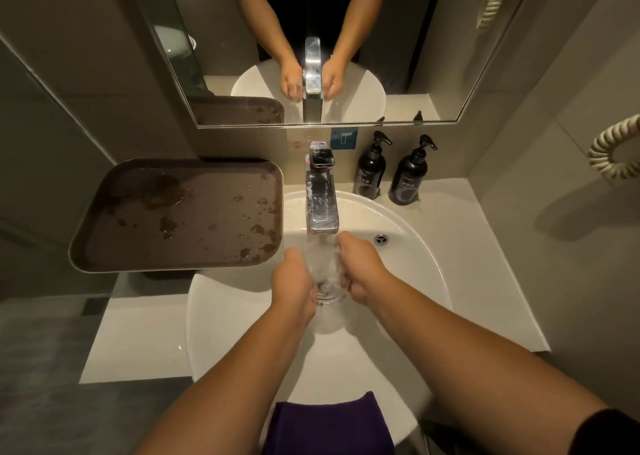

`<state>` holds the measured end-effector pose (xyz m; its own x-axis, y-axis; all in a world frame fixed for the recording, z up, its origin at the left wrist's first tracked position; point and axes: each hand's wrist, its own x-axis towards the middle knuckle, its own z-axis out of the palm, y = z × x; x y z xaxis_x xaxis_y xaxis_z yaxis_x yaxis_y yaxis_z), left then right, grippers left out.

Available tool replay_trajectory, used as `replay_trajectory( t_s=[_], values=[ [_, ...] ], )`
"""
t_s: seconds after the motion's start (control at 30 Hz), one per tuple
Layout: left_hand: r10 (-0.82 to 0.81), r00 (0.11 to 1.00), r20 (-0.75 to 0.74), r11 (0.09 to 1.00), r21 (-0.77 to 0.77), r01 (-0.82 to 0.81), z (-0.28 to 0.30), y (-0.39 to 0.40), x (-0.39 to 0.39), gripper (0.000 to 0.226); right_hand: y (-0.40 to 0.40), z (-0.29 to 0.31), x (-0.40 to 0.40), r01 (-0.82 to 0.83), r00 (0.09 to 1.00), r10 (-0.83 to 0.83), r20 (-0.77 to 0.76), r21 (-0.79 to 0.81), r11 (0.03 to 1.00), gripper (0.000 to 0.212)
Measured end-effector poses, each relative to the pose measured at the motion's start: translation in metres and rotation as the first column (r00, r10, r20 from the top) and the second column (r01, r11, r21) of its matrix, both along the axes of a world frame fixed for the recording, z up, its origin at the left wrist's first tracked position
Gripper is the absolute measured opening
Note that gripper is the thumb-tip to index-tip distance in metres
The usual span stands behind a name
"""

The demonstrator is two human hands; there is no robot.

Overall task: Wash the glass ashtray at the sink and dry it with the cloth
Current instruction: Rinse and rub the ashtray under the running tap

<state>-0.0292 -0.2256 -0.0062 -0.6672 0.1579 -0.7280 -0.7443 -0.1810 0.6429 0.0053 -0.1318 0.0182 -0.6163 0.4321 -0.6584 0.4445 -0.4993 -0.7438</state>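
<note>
At the centre of the frame both hands hold the clear glass ashtray (pixel 325 278) under water running from the square chrome faucet (pixel 321 191). The left hand (pixel 294 281) curls around its left side and the right hand (pixel 360 271) around its right side, fingers closed on the glass. The ashtray sits over the white oval sink basin (pixel 415 267), just below the spout and left of the round metal overflow fitting (pixel 381 239). At left, the wet dark brown rectangular tray (pixel 180 212) has its right edge over the basin's left rim, close to the left hand. Two black pump bottles (pixel 389 172) stand upper right, well apart from the hands. The folded purple cloth (pixel 329 423) drapes over the basin's near rim, bottom centre, between the forearms.
</note>
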Motion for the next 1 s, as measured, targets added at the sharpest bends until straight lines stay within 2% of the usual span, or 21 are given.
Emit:
replay_trajectory(
  t_s=[0.07,0.17,0.23,0.3,0.33,0.43,0.57,0.67,0.73,0.8,0.87,1.0],
  values=[
    [0.051,0.997,0.061,0.998,0.036,-0.053,-0.003,0.001,0.002,0.024,-0.009,-0.007,0.005,0.153,0.988,-0.153,0.01,-0.057,0.987,0.017],
    [0.054,0.995,0.083,0.999,-0.005,-0.054,-0.007,-0.003,0.004,0.034,-0.015,-0.014,0.01,0.148,0.987,-0.151,0.057,0.056,0.987,0.017],
    [0.064,0.996,0.065,0.998,-0.003,-0.063,-0.007,-0.004,0.002,0.044,-0.013,-0.017,0.01,0.011,1.0,-0.018,0.023,0.259,0.966,0.022],
    [0.048,0.999,-0.001,0.999,-0.024,-0.048,-0.005,-0.006,0.0,0.049,-0.008,-0.019,0.01,-0.149,0.984,0.18,-0.018,0.484,0.862,0.025],
    [0.026,0.998,-0.05,0.998,-0.05,-0.029,-0.006,-0.006,-0.002,0.048,-0.006,-0.019,0.01,-0.179,0.97,0.237,-0.043,0.534,0.826,0.021],
    [-0.138,0.97,-0.2,0.986,-0.117,0.116,-0.007,-0.011,-0.001,0.036,0.003,-0.015,0.008,-0.176,0.958,0.262,-0.115,0.484,0.857,0.02],
    [-0.293,0.883,-0.368,0.953,-0.189,0.238,-0.005,-0.019,-0.005,0.032,0.009,-0.013,0.006,-0.235,0.937,0.313,-0.156,0.386,0.892,0.024],
    [-0.387,0.816,-0.43,0.92,-0.233,0.314,0.001,-0.023,-0.006,0.027,0.011,-0.013,0.007,-0.264,0.909,0.336,-0.249,0.28,0.923,0.018],
    [-0.43,0.793,-0.432,0.902,-0.18,0.392,0.005,-0.027,-0.006,0.024,0.017,-0.013,0.01,-0.341,0.871,0.383,-0.307,0.183,0.922,0.018],
    [-0.465,0.77,-0.436,0.88,-0.135,0.455,0.009,-0.034,-0.007,0.023,0.024,-0.01,0.014,-0.48,0.802,0.485,-0.349,0.106,0.871,0.033],
    [-0.509,0.742,-0.437,0.849,-0.113,0.516,0.012,-0.04,-0.007,0.026,0.034,-0.008,0.018,-0.63,0.703,0.629,-0.331,0.119,0.767,0.056],
    [-0.475,0.782,-0.403,0.869,-0.076,0.489,0.012,-0.04,-0.005,0.022,0.045,-0.003,0.02,-0.775,0.494,0.867,-0.059,0.421,0.471,0.11]
  ],
)
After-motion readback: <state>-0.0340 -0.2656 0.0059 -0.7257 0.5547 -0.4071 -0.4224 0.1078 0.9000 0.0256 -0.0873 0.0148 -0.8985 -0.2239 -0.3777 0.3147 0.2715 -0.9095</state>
